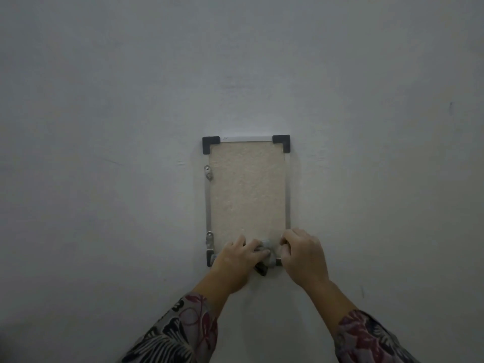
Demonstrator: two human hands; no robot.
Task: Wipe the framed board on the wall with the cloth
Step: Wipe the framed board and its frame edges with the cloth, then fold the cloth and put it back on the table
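Wall (104, 87): plain painted plaster, matt grey-white, with faint scuffs; it carries the framed board at the middle of the view.
Framed board (247, 195): upright rectangle mounted flat on the wall; the panel is pale beige and looks coarse and fibrous, so a cloth is likely to drag rather than glide.
Frame (287, 195): thin metal strips along the sides, a white strip on top, dark plastic caps at the corners; two small metal brackets (208, 173) sit on the left strip.
Left hand (239, 260): fingers curled and closed over the cloth, pressing it to the bottom edge of the board.
Right hand (302, 254): fingers bent at the lower right corner; whether it pinches the cloth or only steadies the frame cannot be told.
Cloth (267, 251): small grey wad, soft and crumpled, between the two hands, touching the lower panel and bottom strip.
Step in hand: wiping the lower edge, by appearance.
Good practice: keep the cloth flat under the fingers, press lightly, stroke along the strip, steady the frame so it does not shift, and steer clear of the brackets, which could snag the fabric.
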